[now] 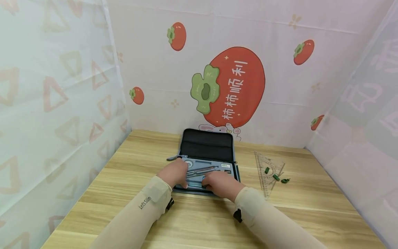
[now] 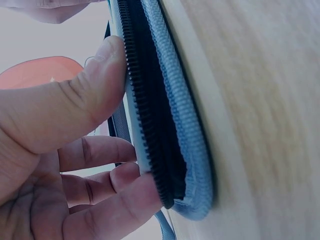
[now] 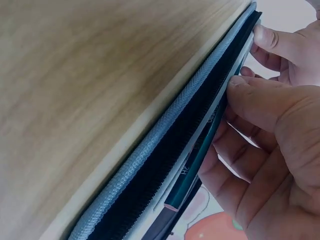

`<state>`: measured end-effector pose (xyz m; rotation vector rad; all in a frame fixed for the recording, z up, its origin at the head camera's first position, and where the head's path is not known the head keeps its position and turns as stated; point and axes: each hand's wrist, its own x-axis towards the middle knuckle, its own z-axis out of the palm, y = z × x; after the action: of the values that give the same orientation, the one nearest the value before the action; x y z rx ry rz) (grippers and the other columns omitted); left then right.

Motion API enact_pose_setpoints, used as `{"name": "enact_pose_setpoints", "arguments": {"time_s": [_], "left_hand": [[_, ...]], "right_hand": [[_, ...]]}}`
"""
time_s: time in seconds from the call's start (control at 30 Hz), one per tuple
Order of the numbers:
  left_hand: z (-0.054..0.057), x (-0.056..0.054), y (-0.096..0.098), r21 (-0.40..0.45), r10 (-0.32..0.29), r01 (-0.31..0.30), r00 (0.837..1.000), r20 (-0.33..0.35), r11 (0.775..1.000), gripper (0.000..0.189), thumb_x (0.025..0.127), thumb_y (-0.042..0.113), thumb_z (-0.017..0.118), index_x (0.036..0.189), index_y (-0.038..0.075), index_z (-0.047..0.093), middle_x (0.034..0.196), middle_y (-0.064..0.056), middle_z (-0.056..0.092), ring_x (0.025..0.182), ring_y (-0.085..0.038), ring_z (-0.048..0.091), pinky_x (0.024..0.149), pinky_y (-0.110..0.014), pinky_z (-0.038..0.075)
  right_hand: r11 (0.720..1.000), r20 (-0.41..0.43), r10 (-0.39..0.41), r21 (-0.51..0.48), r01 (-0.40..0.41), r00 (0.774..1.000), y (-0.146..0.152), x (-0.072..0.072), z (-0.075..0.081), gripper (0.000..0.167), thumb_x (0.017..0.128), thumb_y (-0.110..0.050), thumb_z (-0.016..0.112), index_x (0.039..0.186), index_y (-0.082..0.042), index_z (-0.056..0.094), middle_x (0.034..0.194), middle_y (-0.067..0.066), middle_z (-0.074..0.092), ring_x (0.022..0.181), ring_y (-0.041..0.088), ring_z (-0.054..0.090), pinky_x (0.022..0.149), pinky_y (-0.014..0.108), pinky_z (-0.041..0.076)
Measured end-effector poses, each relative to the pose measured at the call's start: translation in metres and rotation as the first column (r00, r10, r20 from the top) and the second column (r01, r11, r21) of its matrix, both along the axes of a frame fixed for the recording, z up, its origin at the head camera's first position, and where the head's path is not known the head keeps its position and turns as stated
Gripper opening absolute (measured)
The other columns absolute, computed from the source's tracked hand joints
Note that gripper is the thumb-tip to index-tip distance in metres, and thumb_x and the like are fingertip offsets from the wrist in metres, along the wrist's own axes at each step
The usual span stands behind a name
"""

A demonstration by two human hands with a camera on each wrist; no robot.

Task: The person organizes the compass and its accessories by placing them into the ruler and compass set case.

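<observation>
Pale wood grain is running across the bench (image 1: 199,224), and two cream sleeves are reaching in over its near edge, the left one (image 1: 132,216) bearing dark lettering. Ahead of them, both hands are working at the near side of an open zip case (image 1: 238,174). At its near left corner, the left hand (image 1: 176,173) is touching the edge with thumb and fingertips, the thumb standing wide of the loosely bent fingers. To its right, the right hand (image 1: 222,184) is pinching a green pencil (image 3: 194,162) marked 2H, its fingers curling around the far side. That pencil is lying along the near edge of the blue-grey tray (image 1: 193,181) inside the case.

Just beyond the pencil, slim metal drawing instruments (image 1: 202,170) are lying slantwise in the tray. Farther back, a white ring (image 1: 188,164) is sitting toward the left and a small white block (image 1: 225,166) toward the right. Well to the right of the case, a clear set square (image 1: 262,169) is lying flat, with small green pieces (image 1: 267,170) resting on and beside it. Behind the tray, the black-lined lid (image 1: 206,143) is leaning back, and beyond everything a persimmon-printed cloth (image 1: 149,52) is hanging.
</observation>
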<state>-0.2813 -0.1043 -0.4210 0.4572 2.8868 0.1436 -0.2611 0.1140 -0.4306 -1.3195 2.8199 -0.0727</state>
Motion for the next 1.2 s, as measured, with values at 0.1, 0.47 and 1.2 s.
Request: {"name": "enact_pose_setpoints", "arguments": {"time_s": [0.1, 0.47, 1.2], "left_hand": [[0.000, -0.001, 0.000, -0.002, 0.004, -0.004, 1.000, 0.008, 1.000, 0.051, 0.080, 0.035, 0.097, 0.114, 0.004, 0.075, 0.137, -0.020, 0.066, 0.125, -0.033, 0.062, 0.101, -0.045, 0.058], [-0.001, -0.002, 0.001, 0.004, 0.016, -0.016, 1.000, 0.019, 1.000, 0.048, 0.079, 0.035, 0.097, 0.109, 0.004, 0.075, 0.138, -0.020, 0.065, 0.124, -0.033, 0.062, 0.099, -0.044, 0.058], [0.003, 0.005, -0.001, 0.059, 0.013, -0.014, 1.000, 0.010, 0.998, 0.043, 0.080, 0.031, 0.097, 0.108, 0.006, 0.076, 0.142, -0.023, 0.062, 0.115, -0.032, 0.065, 0.097, -0.044, 0.060]], "right_hand": [[1.000, -0.025, -0.003, 0.012, 0.003, 1.000, -0.002, 0.001, 0.000, 0.016, 0.100, -0.009, 0.074, 0.094, -0.023, 0.078, 0.085, -0.009, 0.062, 0.071, 0.006, 0.048, 0.065, 0.023, 0.045], [0.980, -0.163, -0.073, 0.170, 0.101, 0.984, -0.017, 0.016, 0.000, 0.019, 0.096, -0.004, 0.077, 0.096, -0.020, 0.084, 0.085, -0.007, 0.069, 0.074, 0.008, 0.063, 0.067, 0.026, 0.057], [0.850, 0.107, -0.461, -0.232, 0.473, 0.881, 0.055, 0.013, 0.021, 0.010, 0.100, -0.010, 0.074, 0.110, -0.008, 0.073, 0.092, 0.003, 0.068, 0.080, 0.017, 0.062, 0.072, 0.040, 0.055]]}}
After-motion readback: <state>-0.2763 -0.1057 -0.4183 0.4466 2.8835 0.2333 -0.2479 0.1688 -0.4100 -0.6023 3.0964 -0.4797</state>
